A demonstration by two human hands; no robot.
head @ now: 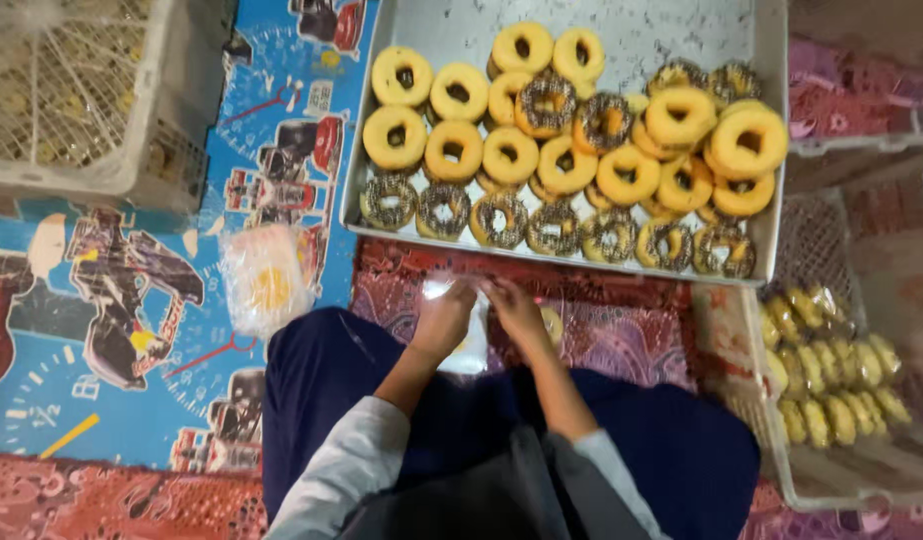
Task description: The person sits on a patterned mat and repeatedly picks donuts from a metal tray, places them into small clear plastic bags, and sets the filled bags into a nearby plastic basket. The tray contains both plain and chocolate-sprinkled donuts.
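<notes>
Hands (481,315) on clear doughnut bag (471,335)

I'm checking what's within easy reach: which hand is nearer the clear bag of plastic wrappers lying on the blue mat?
The left hand. The bag lies off to its left, apart from it; the right hand is farther, beyond the left one.

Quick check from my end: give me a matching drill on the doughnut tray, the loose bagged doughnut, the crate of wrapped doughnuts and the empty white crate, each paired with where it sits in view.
Things:
1. metal tray of doughnuts
2. single bagged doughnut
3. crate of wrapped doughnuts
4. white lattice crate

Places:
A. top left corner
B. on the blue mat, left of the hands
C. right edge, beside the knee
D. straight ahead, beyond both hands

Pairs: 1-D, 2-B, 3-C, 4-A. The left hand and right hand meet over a clear bag.
</notes>
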